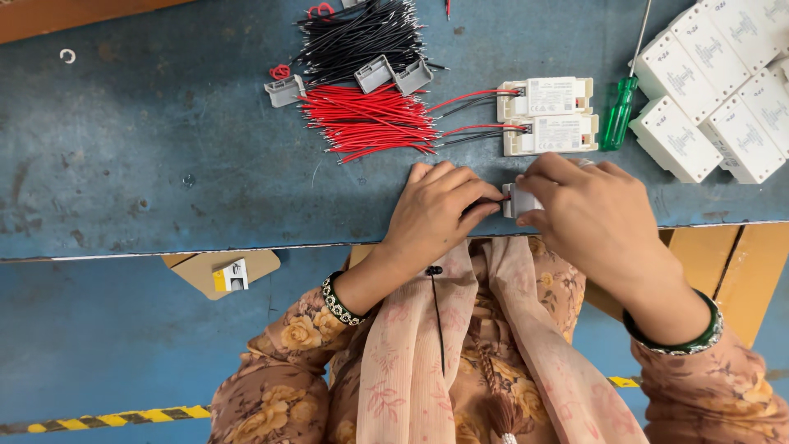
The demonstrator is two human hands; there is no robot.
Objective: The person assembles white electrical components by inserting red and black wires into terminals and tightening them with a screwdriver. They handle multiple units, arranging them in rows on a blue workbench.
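Observation:
My right hand [596, 215] grips a small white plastic box [519, 201] at the near edge of the blue worktable [164, 164]. My left hand [440, 212] pinches a thin wire against the box's left end; the wire is mostly hidden under the fingers. Just beyond the hands lie two white boxes [549, 115] with red and black wires fitted in their left ends. A bundle of red wires [370, 122] and a bundle of black wires [362, 37] lie farther back on the table.
A green-handled screwdriver [618, 111] lies to the right of the two wired boxes. Several white boxes [723, 82] are stacked at the back right. Grey plastic caps [386, 74] sit among the wires. A cardboard piece [222, 271] lies below the table edge.

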